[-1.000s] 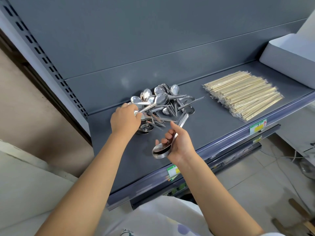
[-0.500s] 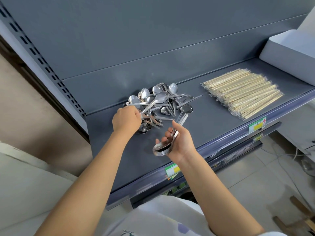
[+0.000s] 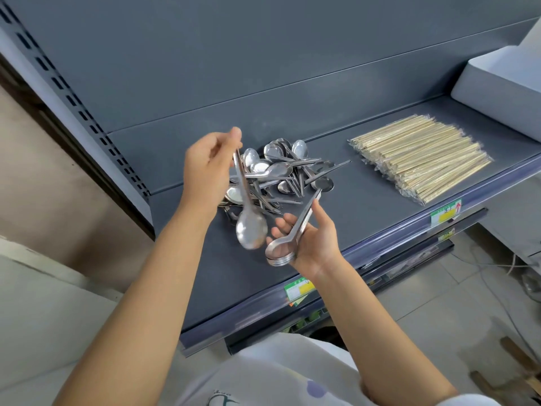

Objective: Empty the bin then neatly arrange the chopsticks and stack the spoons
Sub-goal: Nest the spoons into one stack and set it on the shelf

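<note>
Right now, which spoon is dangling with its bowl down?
The spoon pinched by the left hand: it hangs alone. The rest lie in the pile or in the stack held by the right hand.

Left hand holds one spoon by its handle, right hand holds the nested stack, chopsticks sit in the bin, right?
No: head view shows the chopsticks lying on the shelf, outside the bin. Left hand holds one spoon, right hand the stack.

Bare shelf shows between the spoon pile at center and the chopsticks at right, and along the front edge; a bin blocks the upper right corner.
</note>
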